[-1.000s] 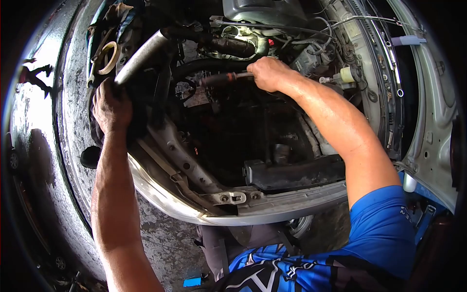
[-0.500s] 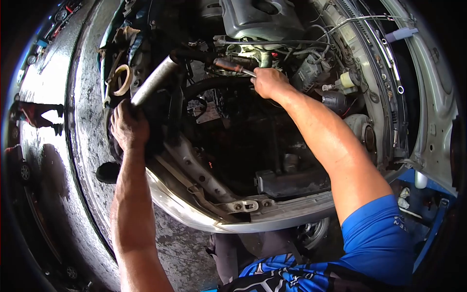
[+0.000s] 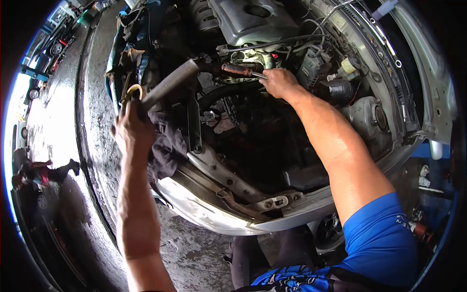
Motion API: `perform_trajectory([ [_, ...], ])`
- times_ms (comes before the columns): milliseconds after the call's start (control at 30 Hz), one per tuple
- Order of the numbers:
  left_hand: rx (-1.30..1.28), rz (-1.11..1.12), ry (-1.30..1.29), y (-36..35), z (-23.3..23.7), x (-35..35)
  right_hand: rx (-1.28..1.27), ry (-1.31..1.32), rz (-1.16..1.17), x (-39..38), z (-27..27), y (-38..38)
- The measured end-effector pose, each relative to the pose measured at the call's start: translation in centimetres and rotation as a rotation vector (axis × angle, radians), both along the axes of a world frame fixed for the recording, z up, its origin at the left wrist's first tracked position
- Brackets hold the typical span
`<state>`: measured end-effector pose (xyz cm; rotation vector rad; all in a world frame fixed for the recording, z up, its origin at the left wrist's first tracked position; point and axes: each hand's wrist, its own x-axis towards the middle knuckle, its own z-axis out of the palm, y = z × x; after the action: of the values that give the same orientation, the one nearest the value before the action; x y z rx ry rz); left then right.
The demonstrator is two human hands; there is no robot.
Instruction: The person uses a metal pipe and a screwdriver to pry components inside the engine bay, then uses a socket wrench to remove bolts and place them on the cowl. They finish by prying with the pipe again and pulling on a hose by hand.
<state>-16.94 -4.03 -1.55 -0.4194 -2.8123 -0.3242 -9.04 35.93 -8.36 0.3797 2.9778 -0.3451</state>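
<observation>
My left hand (image 3: pixel 134 127) is wrapped round the lower end of a grey metal pipe (image 3: pixel 171 83), which slants up over the front of the engine bay. The pipe's far end meets a dark bar (image 3: pixel 209 68) beside the engine. My right hand (image 3: pixel 280 82) is closed on the metal shaft of a screwdriver-like tool (image 3: pixel 237 70), whose red and dark handle points left, near that bar. Just beyond my left fingers a yellowish ring (image 3: pixel 136 91), like a tape roll, lies on the car's front edge. A dark cloth (image 3: pixel 168 146) hangs beside my left wrist.
A grey engine cover (image 3: pixel 258 22) sits at the back of the open engine bay. The silver bumper (image 3: pixel 209 214) runs in front of my legs. At the far left, a person (image 3: pixel 41 173) is on the wet floor (image 3: pixel 95 146), near other cars.
The view has shifted. My left hand has moved with the pipe towards the yellowish ring, and the pipe now slants less steeply. My right hand keeps its grip on the tool.
</observation>
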Motion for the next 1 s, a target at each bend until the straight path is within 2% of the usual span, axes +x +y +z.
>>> perform_trajectory([
  [33, -0.025, -0.064, 0.056, 0.7, 1.1, -1.3, -0.005, 0.005, -0.013, 0.0, 0.0, 0.1],
  [100, -0.245, -0.110, 0.069, 2.7, 3.2, -3.6, 0.000, -0.026, -0.015, 0.2, 0.3, 0.6],
  [167, -0.226, -0.171, 0.014, 4.6, 3.0, -6.5, -0.002, -0.018, -0.038, 0.3, 0.4, 0.3],
  [233, -0.393, -0.275, 0.064, 6.4, 2.4, -8.1, 0.021, -0.037, -0.040, 0.3, 0.7, 0.1],
  [367, -0.401, -0.347, 0.004, 9.3, 0.3, -10.1, 0.007, -0.013, -0.056, 0.2, 0.3, 0.3],
  [500, -0.298, -0.344, -0.074, 11.4, -1.7, -12.3, -0.011, 0.033, -0.041, 0.8, 0.2, 0.4],
  [567, -0.372, -0.395, 0.092, 12.4, -2.1, -12.8, -0.013, 0.054, -0.038, 0.7, 0.2, 0.7],
  [700, -0.397, -0.492, -0.011, 16.4, -2.7, -11.9, -0.012, 0.066, -0.011, 0.3, -0.2, 0.4],
  [767, -0.482, -0.511, -0.277, 18.4, -2.0, -10.3, -0.034, 0.081, -0.020, 0.1, -0.3, 0.4],
  [900, -0.510, -0.513, -0.395, 19.2, -2.9, -9.3, -0.021, 0.099, -0.025, -0.2, -0.9, 0.3],
  [1000, -0.445, -0.480, -0.378, 18.7, -1.7, -6.2, 0.046, 0.124, -0.047, 0.2, -0.9, -0.3],
])
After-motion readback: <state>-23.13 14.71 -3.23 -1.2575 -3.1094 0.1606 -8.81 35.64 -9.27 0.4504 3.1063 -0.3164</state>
